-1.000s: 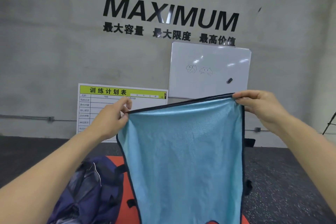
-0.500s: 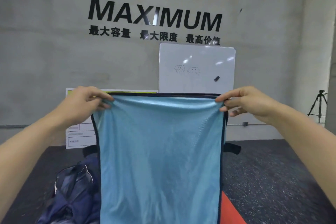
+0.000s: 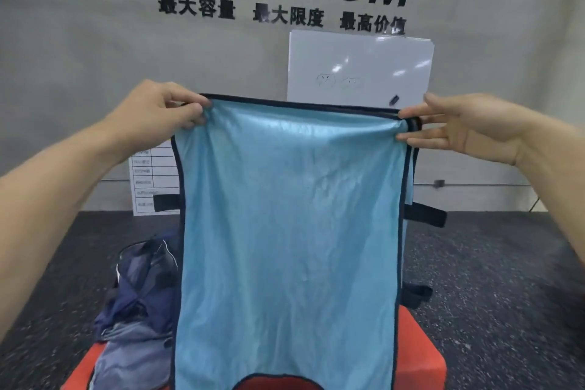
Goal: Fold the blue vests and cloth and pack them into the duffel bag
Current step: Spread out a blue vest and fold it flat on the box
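A light blue vest (image 3: 291,231) with dark navy trim hangs in front of me, held up by its top edge. My left hand (image 3: 164,111) pinches the top left corner. My right hand (image 3: 459,127) grips the top right corner, its lower fingers stretched out. Black side straps stick out at the vest's left and right edges, and a curved neck cutout shows at the bottom. Behind the vest at lower left lies the dark navy duffel bag (image 3: 139,291), open and crumpled, partly hidden by the vest.
An orange-red block (image 3: 418,355) stands under the bag and vest on dark speckled floor (image 3: 493,294). A whiteboard (image 3: 361,66) and a printed chart (image 3: 152,180) lean against the grey wall behind.
The view has tilted down and moved closer. My hands have spread the vest's top edge wider and level. My right hand's lower fingers have opened out while it keeps hold of the corner.
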Motion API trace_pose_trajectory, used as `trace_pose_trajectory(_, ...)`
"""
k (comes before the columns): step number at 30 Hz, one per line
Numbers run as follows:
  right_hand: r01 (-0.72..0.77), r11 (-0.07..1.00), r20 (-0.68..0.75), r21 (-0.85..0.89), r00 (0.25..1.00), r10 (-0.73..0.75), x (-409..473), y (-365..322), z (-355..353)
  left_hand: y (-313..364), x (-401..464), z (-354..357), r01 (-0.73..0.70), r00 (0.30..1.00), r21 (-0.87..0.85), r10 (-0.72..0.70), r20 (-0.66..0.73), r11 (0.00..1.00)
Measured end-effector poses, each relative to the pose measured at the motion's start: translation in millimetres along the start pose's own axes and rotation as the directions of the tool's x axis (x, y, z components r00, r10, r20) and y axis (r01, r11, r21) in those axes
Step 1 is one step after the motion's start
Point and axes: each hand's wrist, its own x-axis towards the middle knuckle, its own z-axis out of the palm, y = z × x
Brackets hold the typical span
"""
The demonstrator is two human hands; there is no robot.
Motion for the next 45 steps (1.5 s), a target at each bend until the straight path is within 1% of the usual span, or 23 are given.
trace_pose_trajectory(4,-0.051,0.998,-0.058,-0.025,0.997,0.049,43,43,9,-35,20,36,0.093,0.995,0.017,-0.094,0.040,0.996)
trace_pose_trajectory(8,-0.128,0.990,-0.037,-0.060,0.991,0.126,98,97,16,-82,40,78,0.152,0.980,0.105,-0.164,0.114,0.983)
trace_pose_trajectory(10,-0.163,0.983,-0.039,-0.079,0.986,0.161,128,124,20,-111,53,99,0.190,0.966,0.120,-0.207,0.152,0.974)
trace_pose_trajectory(13,-0.183,0.979,-0.054,-0.094,0.983,0.178,171,156,31,-143,75,126,0.266,0.950,0.081,-0.276,0.146,0.961)
trace_pose_trajectory(15,-0.170,0.979,-0.071,-0.110,0.984,0.163,200,168,36,-157,95,139,0.285,0.949,0.047,-0.288,0.126,0.957)
trace_pose_trajectory(18,-0.099,0.986,-0.095,-0.133,0.992,0.087,239,171,39,-168,132,146,0.281,0.955,0.038,-0.283,0.090,0.959)
trace_pose_trajectory(20,-0.004,0.991,-0.124,-0.135,0.992,-0.013,262,167,37,-170,158,144,0.258,0.966,0.013,-0.258,0.032,0.966)
trace_pose_trajectory(24,0.210,0.967,-0.241,-0.144,0.941,-0.240,296,157,26,-165,197,135,0.171,0.983,-0.026,-0.172,-0.070,0.985)
trace_pose_trajectory(26,0.273,0.953,-0.266,-0.133,0.916,-0.300,303,155,21,-160,204,132,0.150,0.984,-0.036,-0.152,-0.090,0.988)
trace_pose_trajectory(28,0.294,0.947,-0.265,-0.128,0.911,-0.318,303,157,17,-158,203,132,0.137,0.986,-0.041,-0.140,-0.092,0.990)
trace_pose_trajectory(32,0.252,0.956,-0.258,-0.146,0.924,-0.283,287,184,16,-166,175,147,0.161,0.986,-0.022,-0.161,-0.050,0.987)
trace_pose_trajectory(35,0.183,0.967,-0.265,-0.177,0.938,-0.226,263,221,22,-180,136,168,0.206,0.978,-0.030,-0.205,0.023,0.978)
trace_pose_trajectory(38,0.068,0.981,-0.273,-0.180,0.955,-0.116,227,269,30,-212,86,191,0.248,0.959,-0.015,-0.243,0.146,0.969)
trace_pose_trajectory(40,-0.015,0.984,-0.273,-0.178,0.961,-0.034,199,307,36,-235,48,206,0.239,0.942,0.029,-0.239,0.233,0.970)
trace_pose_trajectory(43,-0.126,0.984,-0.255,-0.130,0.963,0.090,155,368,45,-258,-15,228,0.211,0.923,0.061,-0.219,0.317,0.976)
trace_pose_trajectory(45,-0.214,0.972,-0.236,-0.093,0.954,0.187,123,407,50,-269,-58,242,0.225,0.902,0.059,-0.230,0.366,0.973)
